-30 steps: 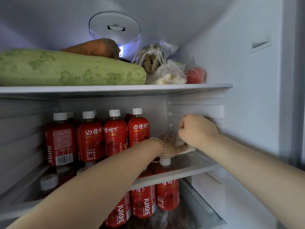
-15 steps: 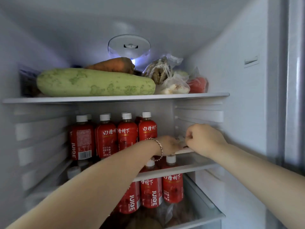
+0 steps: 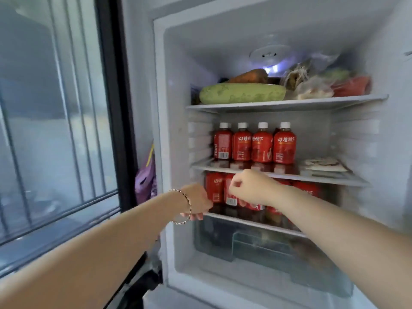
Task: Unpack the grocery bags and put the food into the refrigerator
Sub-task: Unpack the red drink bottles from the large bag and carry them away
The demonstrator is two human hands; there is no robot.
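Observation:
The open refrigerator's (image 3: 160, 130) middle shelf (image 3: 330, 178) carries a flat wrapped food pack (image 3: 323, 165) at its right end, beside a row of red juice bottles (image 3: 263, 144). My left hand (image 3: 197, 202), wearing a bracelet, hangs at the front edge of the lower shelf (image 3: 256, 224) with its fingers curled down and nothing visible in it. My right hand (image 3: 249, 188) is a loose fist in front of the lower red bottles (image 3: 214, 188), holding nothing. Both hands are apart from the pack.
On the top shelf (image 3: 289, 103) lie a long green squash (image 3: 242, 93), a carrot (image 3: 249, 76), bagged foods (image 3: 312, 86) and a red pack (image 3: 354, 85). A clear drawer (image 3: 267, 246) sits below. A purple bag (image 3: 145, 179) hangs left of the fridge, beside a barred glass panel (image 3: 55, 130).
Both hands have let go of the flat pack and pulled back out of the fridge, down and to the left. My head has moved back, so the whole compartment shows.

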